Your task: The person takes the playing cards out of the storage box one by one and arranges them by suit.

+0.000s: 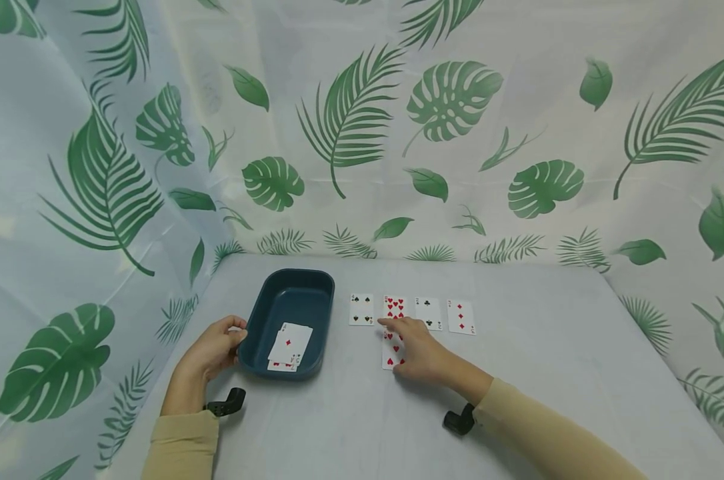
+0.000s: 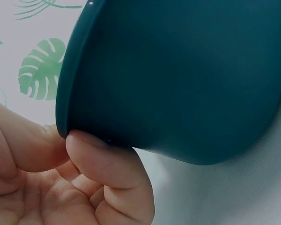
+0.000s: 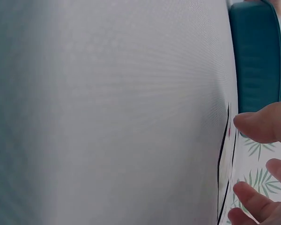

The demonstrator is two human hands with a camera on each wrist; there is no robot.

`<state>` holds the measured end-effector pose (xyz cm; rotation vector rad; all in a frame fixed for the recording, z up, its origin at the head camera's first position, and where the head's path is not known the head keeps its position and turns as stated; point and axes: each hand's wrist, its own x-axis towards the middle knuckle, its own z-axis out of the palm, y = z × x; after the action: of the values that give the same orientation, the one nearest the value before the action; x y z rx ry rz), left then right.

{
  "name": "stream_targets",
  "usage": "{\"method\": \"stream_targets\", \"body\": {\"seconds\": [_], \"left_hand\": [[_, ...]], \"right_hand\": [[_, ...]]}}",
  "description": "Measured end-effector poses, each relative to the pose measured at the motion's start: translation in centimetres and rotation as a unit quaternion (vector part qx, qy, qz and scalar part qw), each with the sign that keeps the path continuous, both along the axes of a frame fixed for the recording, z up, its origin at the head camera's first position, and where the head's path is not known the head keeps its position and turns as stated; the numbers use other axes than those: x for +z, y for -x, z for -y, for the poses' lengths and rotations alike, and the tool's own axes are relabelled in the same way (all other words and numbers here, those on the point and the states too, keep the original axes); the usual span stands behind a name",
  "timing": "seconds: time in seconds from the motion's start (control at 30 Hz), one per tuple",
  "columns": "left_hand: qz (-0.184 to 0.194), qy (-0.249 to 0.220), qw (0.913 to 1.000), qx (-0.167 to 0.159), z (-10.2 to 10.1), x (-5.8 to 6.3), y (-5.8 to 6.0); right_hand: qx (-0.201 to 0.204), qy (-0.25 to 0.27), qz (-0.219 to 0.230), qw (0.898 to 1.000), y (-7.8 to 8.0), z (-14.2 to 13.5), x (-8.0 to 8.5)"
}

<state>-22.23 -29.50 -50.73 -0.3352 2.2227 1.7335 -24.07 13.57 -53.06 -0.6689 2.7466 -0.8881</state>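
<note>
My left hand (image 1: 215, 347) pinches the rim of a dark teal bin (image 1: 330, 317) between thumb and finger; the left wrist view shows this grip (image 2: 110, 164) close up. Inside the bin lie a few playing cards, an ace of diamonds (image 1: 296, 337) on top. My right hand (image 1: 425, 353) is over the table with its thumb and fingers spread apart. Beneath it a lower hearts card (image 1: 391, 357) is partly covered. Beyond lie a four of spades (image 1: 361, 311), another hearts card (image 1: 392, 304), a clubs card (image 1: 429, 310) and a three of diamonds (image 1: 461, 316) in a row.
A white cloth covers the table (image 1: 548, 347). Behind and at the sides hang white curtains (image 1: 362, 213) with green leaf prints. Black devices sit at the left wrist (image 1: 236, 400) and right wrist (image 1: 458, 421).
</note>
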Motion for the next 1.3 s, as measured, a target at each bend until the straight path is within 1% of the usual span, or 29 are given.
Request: {"method": "stream_targets", "body": {"seconds": [0.23, 0.47, 0.63, 0.8, 0.93, 1.3], "left_hand": [[0.002, -0.004, 1.0000, 0.000, -0.1, 0.2, 0.0], [0.000, -0.004, 1.0000, 0.000, -0.1, 0.1, 0.0], [0.001, -0.004, 1.0000, 0.002, -0.1, 0.1, 0.0], [0.005, -0.003, 1.0000, 0.004, -0.1, 0.1, 0.0], [0.004, -0.001, 1.0000, 0.002, 0.1, 0.0, 0.1], [0.006, -0.004, 1.0000, 0.001, 0.3, -0.3, 0.3]], "right_hand": [[-0.003, 0.007, -0.012, 1.000, 0.0, 0.0, 0.0], [0.007, 0.025, 0.003, 1.000, -0.1, 0.5, 0.3], [0.021, 0.027, -0.016, 0.999, -0.4, 1.3, 0.8], [0.041, 0.026, -0.048, 0.998, -0.5, 2.6, 1.4], [0.039, 0.029, -0.067, 0.997, -0.5, 4.0, 2.0], [0.045, 0.041, -0.052, 0.997, -0.7, 8.3, 3.2]]}}
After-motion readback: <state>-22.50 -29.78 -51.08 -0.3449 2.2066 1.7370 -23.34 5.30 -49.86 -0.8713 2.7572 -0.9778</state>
